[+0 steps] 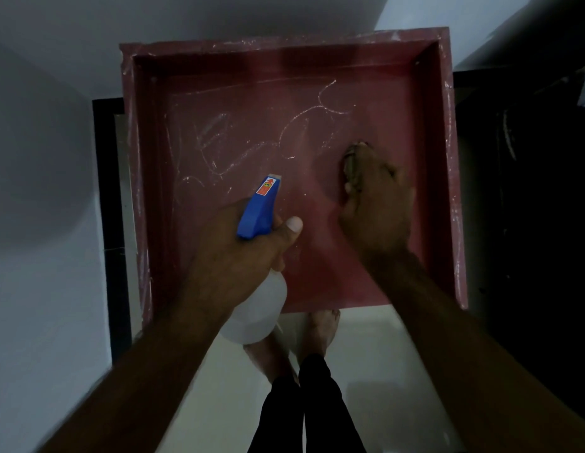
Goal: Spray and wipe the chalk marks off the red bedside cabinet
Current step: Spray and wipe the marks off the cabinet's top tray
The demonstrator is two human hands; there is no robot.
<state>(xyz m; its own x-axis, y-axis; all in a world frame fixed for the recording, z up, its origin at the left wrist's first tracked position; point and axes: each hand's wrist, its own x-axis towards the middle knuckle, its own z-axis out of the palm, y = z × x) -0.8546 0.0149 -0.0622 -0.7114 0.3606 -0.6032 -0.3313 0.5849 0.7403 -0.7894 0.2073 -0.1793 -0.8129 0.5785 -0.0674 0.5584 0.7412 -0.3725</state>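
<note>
The red bedside cabinet point(441, 165) fills the middle of the view, seen from above, with a raised rim round its top. White chalk marks point(252, 138) run across the left and centre of its surface. My left hand point(245, 253) grips a spray bottle point(260, 207) with a blue head and a clear body, its nozzle aimed at the marks. My right hand point(376, 210) presses a brownish cloth point(353, 165) flat on the right part of the top; most of the cloth is hidden under my fingers.
A white wall point(39, 158) stands to the left and behind the cabinet. A dark area point(529, 191) lies to the right. My bare feet point(320, 331) and dark trouser legs stand on the pale floor point(382, 371) in front of the cabinet.
</note>
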